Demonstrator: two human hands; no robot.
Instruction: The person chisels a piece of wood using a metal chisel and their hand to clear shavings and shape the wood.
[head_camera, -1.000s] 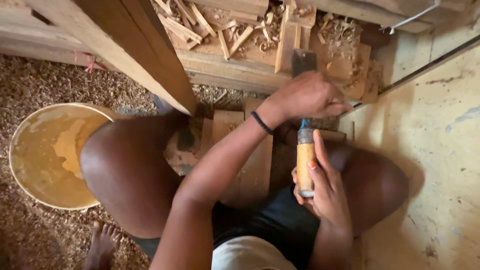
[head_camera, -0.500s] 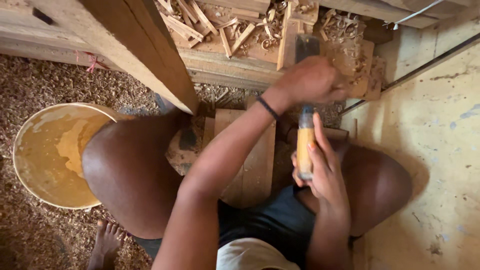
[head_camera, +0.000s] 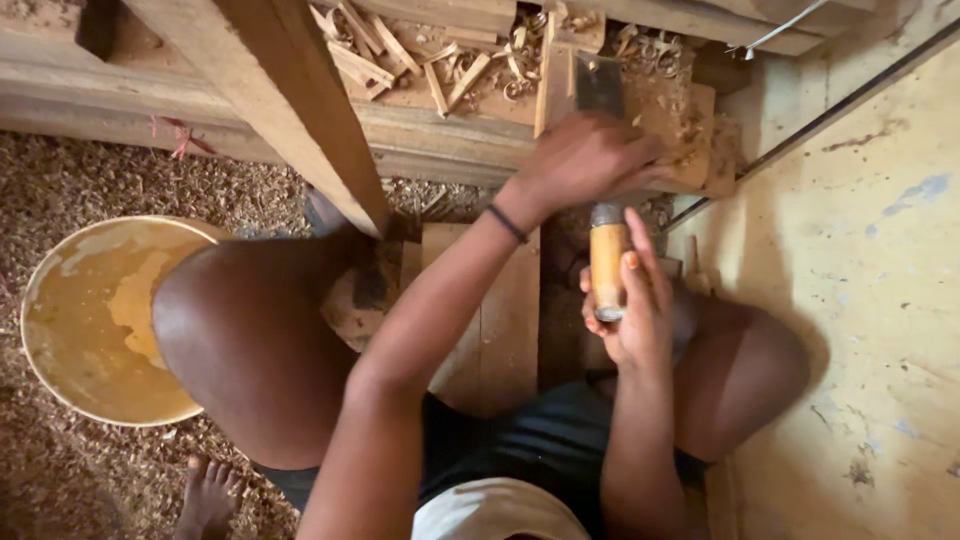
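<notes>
Right hand (head_camera: 630, 315) sits nearest, its fingers (head_camera: 640, 270) wrapped about the yellow wooden handle of a broad chisel (head_camera: 607, 265). Left hand (head_camera: 590, 160) is clenched over the upper shaft, just below the flat steel blade (head_camera: 598, 85), which stands on a small wood block (head_camera: 690, 125) among curled shavings (head_camera: 480, 60). Likely risk: the blade skates off the grain and the block shifts, with bare knees and the left hand close to the edge; loose shavings underfoot add slip. Left, on the sawdust floor (head_camera: 90, 190), a round yellow basin (head_camera: 100, 320) looks empty apart from dried residue.
</notes>
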